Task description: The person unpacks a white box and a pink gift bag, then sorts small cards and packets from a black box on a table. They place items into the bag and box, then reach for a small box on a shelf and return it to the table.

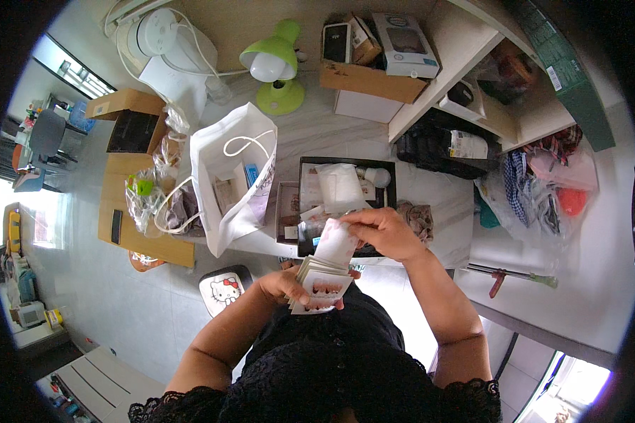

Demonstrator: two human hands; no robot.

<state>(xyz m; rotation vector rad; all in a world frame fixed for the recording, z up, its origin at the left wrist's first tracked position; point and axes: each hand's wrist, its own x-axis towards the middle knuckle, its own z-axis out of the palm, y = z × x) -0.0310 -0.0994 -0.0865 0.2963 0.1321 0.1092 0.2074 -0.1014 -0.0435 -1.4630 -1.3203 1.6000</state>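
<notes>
My left hand (pixel 283 285) is closed around a fanned stack of white cards (pixel 322 290) with pinkish-brown print, held in front of my body. Between the fingertips of my right hand (pixel 389 234) is the upper edge of a pale pink-patterned card (pixel 337 244), whose lower end meets the stack. Just beyond my hands, a black open box (pixel 386 168) on the marble-look table holds a white packet (pixel 340 187), a small round white container (pixel 379 176) and flat items. A white paper bag (pixel 212 151) stands to its left, with boxes inside.
A green lamp (pixel 281 97) and a cardboard box of packages (pixel 374 83) stand at the back. Shelving (pixel 451 67) rises on the right, beside plastic bags (pixel 543 183). Left are a wooden surface with a phone (pixel 116 226) and a cartoon-cat stool (pixel 224 291).
</notes>
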